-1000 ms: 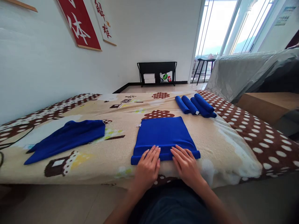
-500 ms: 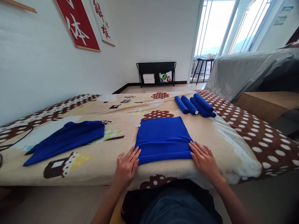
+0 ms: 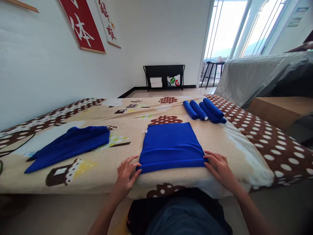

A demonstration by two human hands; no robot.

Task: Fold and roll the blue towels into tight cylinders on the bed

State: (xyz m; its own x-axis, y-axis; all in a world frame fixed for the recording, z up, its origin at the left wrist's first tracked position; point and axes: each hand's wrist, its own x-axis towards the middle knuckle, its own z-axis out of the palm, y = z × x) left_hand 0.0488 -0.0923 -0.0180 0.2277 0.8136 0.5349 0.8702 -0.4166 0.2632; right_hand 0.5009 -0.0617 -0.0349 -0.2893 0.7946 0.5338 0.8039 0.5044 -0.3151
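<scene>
A blue towel [image 3: 172, 138] lies flat in front of me, with a narrow fold along its near edge and a small white tag at its far left corner. My left hand [image 3: 126, 173] pinches the left end of that fold between thumb and fingers. At the right end of the fold, my right hand [image 3: 220, 167] has the edge between its thumb and fingertips. Off to the left, another blue towel [image 3: 73, 143] lies loosely crumpled. Several rolled blue towels [image 3: 205, 110] rest side by side at the back right.
All of this lies on a bed with a patterned beige blanket [image 3: 117, 114] bordered in brown with white dots. A black cable [image 3: 26, 140] lies at the left edge. Beyond the bed are a black rack [image 3: 163, 70], a cardboard box [image 3: 274, 109] and a plastic-covered piece [image 3: 254, 71].
Both hands have gone from lying flat on the towel's near corners to pinching the ends of its folded edge. They have moved slightly outward, and the near edge looks drawn wider.
</scene>
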